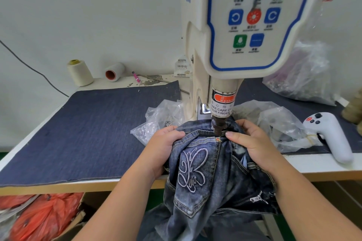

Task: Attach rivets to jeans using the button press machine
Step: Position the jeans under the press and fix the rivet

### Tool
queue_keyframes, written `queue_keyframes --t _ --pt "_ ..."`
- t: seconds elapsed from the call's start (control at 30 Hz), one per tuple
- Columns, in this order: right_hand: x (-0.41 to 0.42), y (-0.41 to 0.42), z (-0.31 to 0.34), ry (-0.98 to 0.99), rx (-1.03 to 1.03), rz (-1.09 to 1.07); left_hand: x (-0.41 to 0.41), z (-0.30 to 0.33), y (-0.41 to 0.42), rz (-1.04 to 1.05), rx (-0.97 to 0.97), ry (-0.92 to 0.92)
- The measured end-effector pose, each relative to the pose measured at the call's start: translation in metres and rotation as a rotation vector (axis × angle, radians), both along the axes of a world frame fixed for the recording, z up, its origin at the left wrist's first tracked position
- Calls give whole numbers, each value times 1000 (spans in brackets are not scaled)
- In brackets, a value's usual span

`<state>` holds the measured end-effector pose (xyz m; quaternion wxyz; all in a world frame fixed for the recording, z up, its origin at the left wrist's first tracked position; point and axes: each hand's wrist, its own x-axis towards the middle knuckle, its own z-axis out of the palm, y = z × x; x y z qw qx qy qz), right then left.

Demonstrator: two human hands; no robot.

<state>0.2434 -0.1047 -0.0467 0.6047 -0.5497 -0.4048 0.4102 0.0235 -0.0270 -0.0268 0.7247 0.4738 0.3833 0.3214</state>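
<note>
The jeans (205, 164) are lying at the front edge of the tabletop (313, 164), with the top part up under the button press machine (241, 31) and the rest hanging down over the edge. The left hand (164, 143) is gripping the jeans on the left side, with its fingers curled over the top of the cloth beside a back pocket (193, 174) that has a curly stitched picture on it. The right hand (248, 139) is holding the jeans on the right side, with its fingers bent round the folded cloth and one fingertip lying just beside the dark press tip (219, 126). The press tip is touching the top edge of the jeans, between the two hands. A small spot by the pocket corner may be a rivet (217, 139), but it is too tiny to be sure. A dark blue cloth (94, 133) is covering the left part of the tabletop. Clear plastic bags (158, 121) are sitting on both sides of the machine. A white controller (331, 137) is lying near the right front edge. Two thread cones (80, 73) and a pink pen (136, 76) are resting at the back left edge by the wall. An orange bag (45, 215) is sitting under the tabletop.
</note>
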Motion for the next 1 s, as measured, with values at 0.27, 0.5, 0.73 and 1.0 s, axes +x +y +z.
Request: queue_keyframes --t 0.27,0.5,0.73,1.0 --pt "0 -1 0 -3 0 3 0 0 0 -2 2 11" --pt "0 -1 0 -15 -2 2 0 0 0 9 2 16" --pt "1 -1 0 -21 -14 5 1 0 -1 14 -7 12" --pt "0 -1 1 -23 -18 1 2 -1 0 25 -12 14"
